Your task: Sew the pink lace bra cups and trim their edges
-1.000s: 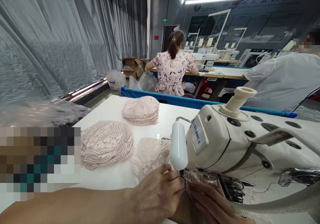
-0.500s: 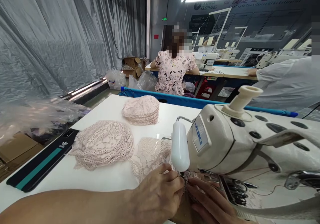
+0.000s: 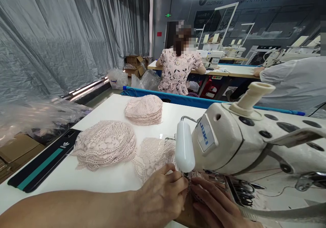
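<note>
A pale pink lace piece (image 3: 154, 155) lies under the sewing machine (image 3: 221, 136), left of and around its needle area. My left hand (image 3: 163, 193) is curled, its thumb and fingers pinching the lace edge just in front of the needle area. My right hand (image 3: 216, 200) lies to the right with fingers stretched out together, resting on the fabric beside the presser foot, which is mostly hidden. The white lamp (image 3: 184, 148) hangs directly above my left fingertips. Two stacks of lace cups, a nearer stack (image 3: 105, 144) and a farther stack (image 3: 144, 109), sit on the white table (image 3: 84, 182).
A black phone-like case (image 3: 43, 161) with a green stripe lies along the table's left edge. Blue cloth (image 3: 188, 100) runs along the far edge. Plastic bags and a cardboard box (image 3: 21, 150) stand at left. Ahead, a person in a floral top (image 3: 177, 70) sits at another machine; a white sleeve (image 3: 295, 80) shows at right.
The view has shifted slightly, so the machine appears a little farther right and the table a little higher. Both hands keep nearly the same places at the lace.
</note>
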Demonstrator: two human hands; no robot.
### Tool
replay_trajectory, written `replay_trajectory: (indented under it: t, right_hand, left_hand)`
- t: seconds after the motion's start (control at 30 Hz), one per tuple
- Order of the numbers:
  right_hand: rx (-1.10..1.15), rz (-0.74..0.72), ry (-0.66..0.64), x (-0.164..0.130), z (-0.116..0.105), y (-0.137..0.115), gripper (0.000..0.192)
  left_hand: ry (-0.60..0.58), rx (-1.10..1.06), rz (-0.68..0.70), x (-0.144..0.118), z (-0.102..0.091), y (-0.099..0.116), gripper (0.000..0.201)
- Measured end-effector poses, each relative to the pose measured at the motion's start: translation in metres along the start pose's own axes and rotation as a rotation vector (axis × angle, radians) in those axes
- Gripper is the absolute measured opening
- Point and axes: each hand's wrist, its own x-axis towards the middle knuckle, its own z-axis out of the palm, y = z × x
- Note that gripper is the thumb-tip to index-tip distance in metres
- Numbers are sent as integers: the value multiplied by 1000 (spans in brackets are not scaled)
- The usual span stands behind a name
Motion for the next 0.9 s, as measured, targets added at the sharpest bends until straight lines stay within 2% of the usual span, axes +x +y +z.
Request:
replay_trajectory:
  t: [0.2, 0.43, 0.63, 0.9]
  right_hand:
    - [-13, -16, 9, 3, 0, -1, 39]
    - [-59, -47, 3, -1, 3, 2, 40]
    - [-9, -3, -13, 0, 4, -1, 41]
    - [-140, -29, -24, 0, 1, -6, 39]
  left_hand:
    - [9, 54, 0, -2, 5, 1, 20]
    - [28, 39, -3, -4, 6, 2, 13]
    - [-34, 26, -5, -4, 6, 0, 19]
    - [-1, -23, -14, -6, 18, -1, 21]
